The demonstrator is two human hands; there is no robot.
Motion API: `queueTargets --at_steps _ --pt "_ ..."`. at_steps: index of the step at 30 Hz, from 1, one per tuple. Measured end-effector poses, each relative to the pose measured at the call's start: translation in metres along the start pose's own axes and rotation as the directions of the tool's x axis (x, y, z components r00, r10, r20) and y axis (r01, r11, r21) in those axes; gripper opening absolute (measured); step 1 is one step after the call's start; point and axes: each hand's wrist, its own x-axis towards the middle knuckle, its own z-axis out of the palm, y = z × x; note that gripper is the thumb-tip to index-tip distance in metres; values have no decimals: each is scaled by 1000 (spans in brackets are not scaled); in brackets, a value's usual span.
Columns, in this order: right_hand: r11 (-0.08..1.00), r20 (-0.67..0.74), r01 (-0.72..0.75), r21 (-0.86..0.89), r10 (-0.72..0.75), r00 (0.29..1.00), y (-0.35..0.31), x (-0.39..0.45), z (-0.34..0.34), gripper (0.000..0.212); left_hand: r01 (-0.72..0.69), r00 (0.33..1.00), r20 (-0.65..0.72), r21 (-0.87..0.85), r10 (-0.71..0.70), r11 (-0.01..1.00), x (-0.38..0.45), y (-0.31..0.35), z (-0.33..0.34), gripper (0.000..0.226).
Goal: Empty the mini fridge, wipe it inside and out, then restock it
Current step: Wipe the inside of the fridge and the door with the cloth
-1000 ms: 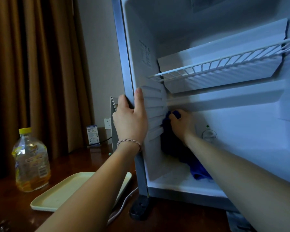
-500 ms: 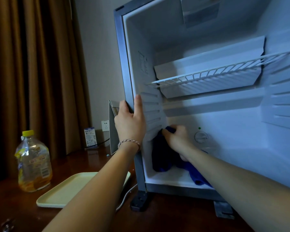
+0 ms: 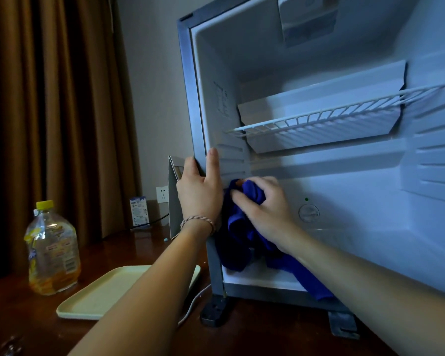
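An open mini fridge stands on a dark wooden table, its wire shelf bare. The left hand grips the fridge's left front edge, thumb inside, fingers curled around the outside. The right hand bunches a blue cloth in curled fingers against the lower left inner wall. Left of the fridge, a plastic bottle holds a little yellow liquid beside a cream tray.

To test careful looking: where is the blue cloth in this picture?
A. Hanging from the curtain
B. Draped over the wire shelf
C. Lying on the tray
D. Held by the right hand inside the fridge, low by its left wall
D: the right hand grips the blue cloth low against the fridge's left inner wall.
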Motion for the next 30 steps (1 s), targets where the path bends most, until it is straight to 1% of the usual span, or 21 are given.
queueTargets --at_steps 2,4,5,7,9,10,13,18,20,23,25,28,30 --pt "999 120 -35 -11 36 992 5 -1 -2 31 -6 1000 -4 1 6 1000 0 -1 0 48" --pt "998 181 -67 -8 68 981 5 -1 -3 40 -6 1000 -4 -6 6 1000 0 -1 1 47" --pt "998 178 -63 -11 64 982 4 0 -2 41 -3 1000 -3 -8 3 1000 -1 -1 1 47" --pt "999 112 -42 29 38 993 0 2 4 38 6 1000 -3 0 -6 1000 -1 0 1 48" --pt "989 34 -55 140 51 998 -2 4 10 33 18 1000 -6 1 -18 1000 -1 1 1 49" --pt "978 21 -77 196 74 997 -4 6 11 28 22 1000 -6 0 -22 1000 -1 1 1 49" --pt "937 62 -189 295 179 982 -8 12 9 18 29 999 -17 -6 -29 1000 -2 -1 2 49" --pt "804 135 -362 472 340 931 -5 25 7 19 39 999 -18 -11 -39 999 -2 -1 3 49" --pt "785 104 -398 474 399 911 1 34 10 16 35 999 -23 -8 -35 999 -3 0 3 49" --pt "789 52 -439 430 464 884 17 51 12 15 30 999 -33 -3 -30 1000 -4 -1 5 50" --pt "782 44 -466 415 494 868 31 61 11 24 26 999 -43 -3 -26 1000 -3 -2 5 50" --pt "799 -14 -463 384 506 862 48 72 10 45 13 999 -41 -12 -14 1000 -3 -3 5 49" --pt "819 -51 -452 353 499 865 51 74 10 48 1 999 -43 -19 -2 1000 -3 -3 5 49"
